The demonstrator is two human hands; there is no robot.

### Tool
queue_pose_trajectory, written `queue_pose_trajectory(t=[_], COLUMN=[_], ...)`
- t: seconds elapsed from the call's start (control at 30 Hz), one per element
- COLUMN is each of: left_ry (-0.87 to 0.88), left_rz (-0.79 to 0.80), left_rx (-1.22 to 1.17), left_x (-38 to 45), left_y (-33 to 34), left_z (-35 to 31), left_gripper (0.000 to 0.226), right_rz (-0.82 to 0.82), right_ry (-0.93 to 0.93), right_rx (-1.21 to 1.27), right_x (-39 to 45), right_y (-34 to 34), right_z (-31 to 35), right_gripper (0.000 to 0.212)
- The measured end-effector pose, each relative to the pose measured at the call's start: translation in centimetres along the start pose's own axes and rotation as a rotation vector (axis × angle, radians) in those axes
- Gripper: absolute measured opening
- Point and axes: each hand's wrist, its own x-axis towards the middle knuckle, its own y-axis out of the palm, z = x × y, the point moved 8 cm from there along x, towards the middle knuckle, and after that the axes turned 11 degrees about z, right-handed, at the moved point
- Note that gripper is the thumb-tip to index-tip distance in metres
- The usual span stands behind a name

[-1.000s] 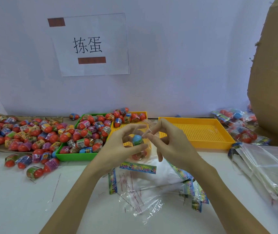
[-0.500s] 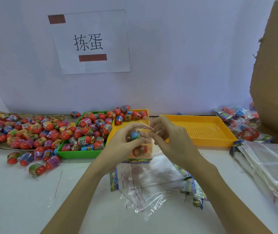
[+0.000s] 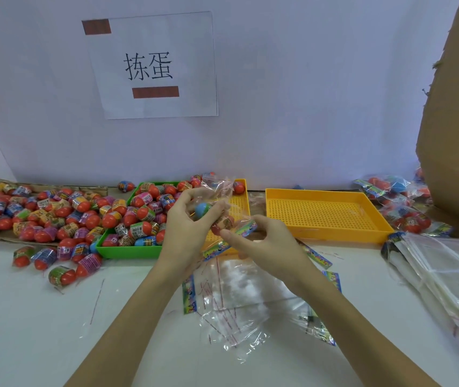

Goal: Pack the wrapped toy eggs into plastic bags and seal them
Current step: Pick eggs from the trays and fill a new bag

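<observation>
Looking down from the head camera, a small clear bag (image 3: pixel 222 213) with toy eggs inside is seen held above the counter (image 3: pixel 27 317), near the middle of the view. The left hand (image 3: pixel 188 224) is curled around the bag's upper part, with a blue-topped egg (image 3: pixel 203 210) showing between its fingers, so its grip is closed on the bag. The right hand (image 3: pixel 262 244) is set just at 4 o'clock of the bag, and its thumb and fingertips are pinched on the printed strip (image 3: pixel 246 227) along the bag's lower edge; a red egg (image 3: pixel 221 226) is visible inside, just above that pinch.

At 9 o'clock of the hands a green tray (image 3: pixel 128 251) is filled with wrapped eggs, and many more loose eggs (image 3: pixel 41 216) are spread over the counter beyond it. A yellow tray (image 3: pixel 241 202) is partly hidden behind the hands, and a second yellow tray (image 3: pixel 326 216) is placed at 2 o'clock. Flat clear bags (image 3: pixel 236 303) are lying at 6 o'clock, between the forearms. A stack of unused bags (image 3: pixel 440 263) is seen at 4 o'clock, and filled bags (image 3: pixel 398 208) are piled at 2 o'clock beside a cardboard box (image 3: pixel 457 121). A paper sign (image 3: pixel 153 65) is fixed to the wall at 12 o'clock.
</observation>
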Motion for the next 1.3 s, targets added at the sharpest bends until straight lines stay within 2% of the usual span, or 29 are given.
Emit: queue_pose_trajectory(t=[0.07,0.2,0.43,0.63,0.8,1.0,1.1,1.2,1.3], left_ry=[0.004,0.002,-0.015,0.04,0.094,0.13,0.067,-0.061,-0.089], left_rz=[0.002,0.039,0.11,0.15,0.121,0.088,0.043,0.167,0.24], left_rx=[-0.008,-0.048,-0.064,0.083,0.148,0.149,0.154,-0.019,-0.055], left_x=[0.0,-0.1,0.0,0.0,0.1,0.0,0.0,0.4,0.3], left_y=[0.1,0.6,1.7,1.6,0.9,1.1,0.8,1.2,1.8], left_z=[-0.1,0.1,0.2,-0.5,-1.0,-1.4,-0.9,0.7,1.2], left_gripper=[0.046,0.045,0.039,0.018,0.031,0.031,0.036,0.046,0.037], right_rz=[0.02,0.048,0.125,0.107,0.154,0.142,0.122,0.099,0.127], right_ry=[-0.03,-0.054,-0.009,0.062,0.04,0.054,0.059,0.034,0.035], right_rx=[0.006,0.028,0.23,0.33,0.295,0.329,0.35,0.443,0.51], right_x=[-0.1,-0.1,0.2,0.5,0.3,0.3,0.5,0.6,0.5], right_y=[-0.1,0.1,1.1,1.2,1.3,1.4,0.9,0.3,0.1], right_z=[0.3,0.5,-0.3,-1.1,-0.6,-0.7,-0.9,-1.0,-1.2], right_gripper=[0.024,0.021,0.006,0.017,0.021,0.019,0.02,0.02,0.015])
